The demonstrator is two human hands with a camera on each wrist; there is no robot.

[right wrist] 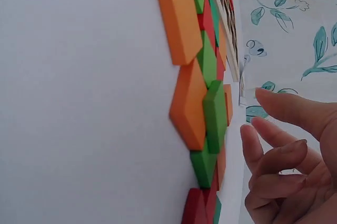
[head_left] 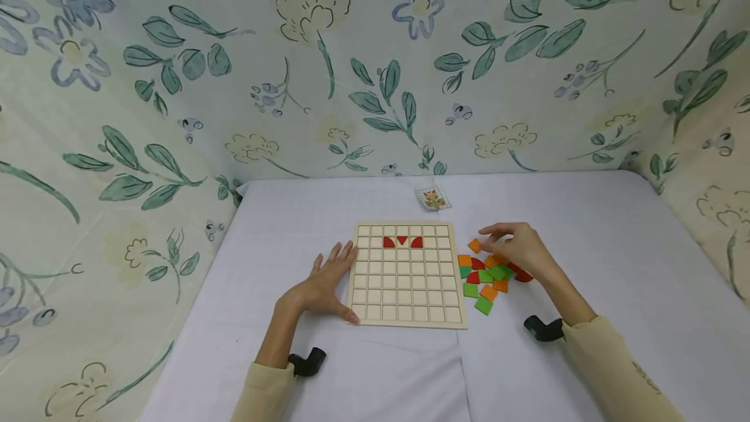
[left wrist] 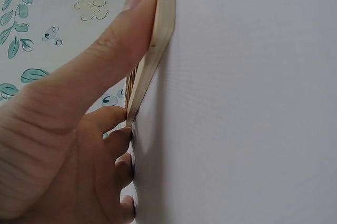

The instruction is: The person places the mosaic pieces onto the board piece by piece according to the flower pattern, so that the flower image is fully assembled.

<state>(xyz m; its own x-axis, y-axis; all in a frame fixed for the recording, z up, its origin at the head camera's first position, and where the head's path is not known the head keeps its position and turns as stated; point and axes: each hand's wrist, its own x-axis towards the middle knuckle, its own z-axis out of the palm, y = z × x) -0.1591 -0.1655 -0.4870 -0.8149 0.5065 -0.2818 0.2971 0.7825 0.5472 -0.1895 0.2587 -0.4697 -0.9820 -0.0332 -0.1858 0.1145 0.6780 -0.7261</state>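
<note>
The right hand (head_left: 518, 246) hangs over the loose pieces (head_left: 497, 272) to the right of the board (head_left: 389, 282), thumb and fingers apart with nothing between them. Those pieces, green, orange and red, lie in a jumble close by the board's right edge. The left hand (head_left: 325, 285) is spread along the board's left side, touching it. Three red pieces (head_left: 416, 242) sit in the board's second row from the far edge; beyond that edge lies a small card (head_left: 433, 198).

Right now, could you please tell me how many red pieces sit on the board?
3: a left rounded piece, a middle triangle and a right rounded piece, in the second-farthest row of the board.
</note>
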